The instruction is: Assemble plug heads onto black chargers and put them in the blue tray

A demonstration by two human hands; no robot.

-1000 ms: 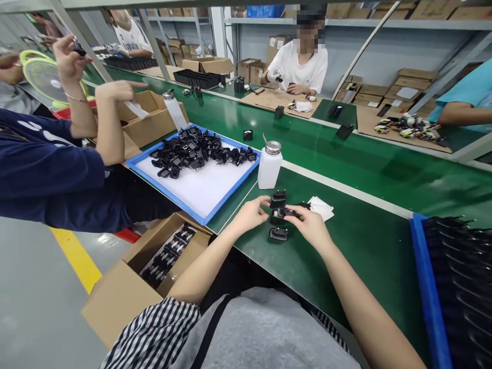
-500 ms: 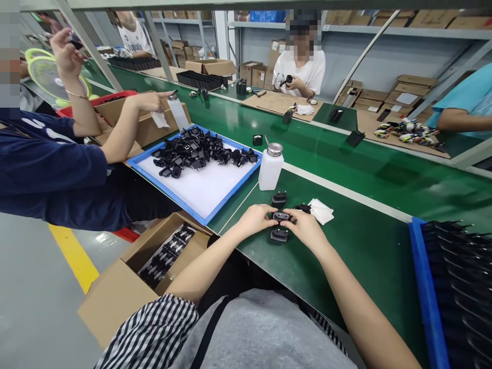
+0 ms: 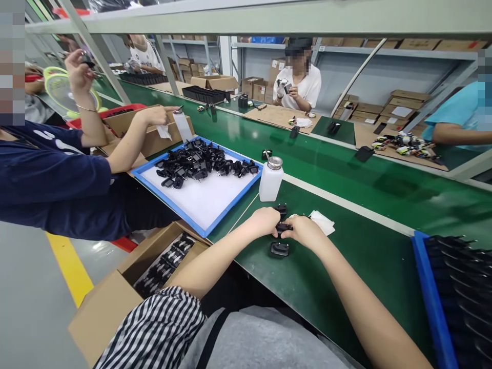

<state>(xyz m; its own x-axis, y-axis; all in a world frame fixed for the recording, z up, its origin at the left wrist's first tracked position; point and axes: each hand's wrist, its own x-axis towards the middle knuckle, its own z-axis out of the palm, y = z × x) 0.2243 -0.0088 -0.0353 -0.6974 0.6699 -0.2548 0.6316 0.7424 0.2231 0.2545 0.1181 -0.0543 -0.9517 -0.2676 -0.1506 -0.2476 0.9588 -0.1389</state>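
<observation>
Between my two hands, just above the green bench, is a black plug adapter (image 3: 283, 228); much of it is hidden by my fingers. My left hand (image 3: 264, 222) is closed on its left side, the fingertips bent over it. Thumb and fingers of my right hand (image 3: 303, 229) pinch the right side. Right behind it, partly covered by my left fingers, lies a second black adapter (image 3: 282, 209). A third adapter (image 3: 279, 249) rests on the bench nearer my body. Beyond my right hand lies a folded white cloth (image 3: 323, 222).
A white pump bottle (image 3: 270, 182) stands behind my hands. To the left, a blue-rimmed tray (image 3: 207, 210) holds many black plugs. An open carton (image 3: 103, 302) sits at lower left, a blue bin (image 3: 430, 297) at right. A co-worker's arms (image 3: 126, 138) reach in at left.
My view has tilted up, so the bench sits lower in the picture. The adapter in my hands has turned, its grey face no longer showing, and my left fingers have curled further over it.
</observation>
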